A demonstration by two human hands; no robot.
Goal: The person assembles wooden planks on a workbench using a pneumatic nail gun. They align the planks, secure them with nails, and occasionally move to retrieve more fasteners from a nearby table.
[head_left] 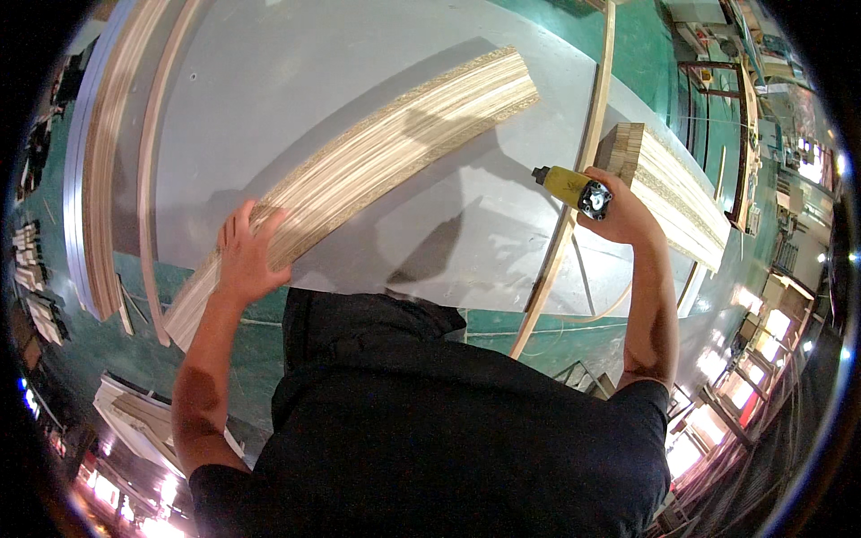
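Note:
A bundle of narrow, pale wood strips [404, 139] lies slantwise across the grey tabletop, from the lower left to the upper middle. Near its lower left end rests my left hand [249, 260], fingers spread over the top and thumb apart toward the near side. In my right hand [626, 213] is a yellow and black power drill [565, 184], held above the table's right side. Its black nose points left, toward the bundle but well away from it. My fingers and the angle hide the drill's handle.
A long thin wooden batten [592, 117] crosses the right side of the grey tabletop [359, 45]. Beyond it sits a second block of stacked wood [677, 193]. Long strips [106, 170] line the left side. Pale boards [134, 417] stand low on the left, over green flooring.

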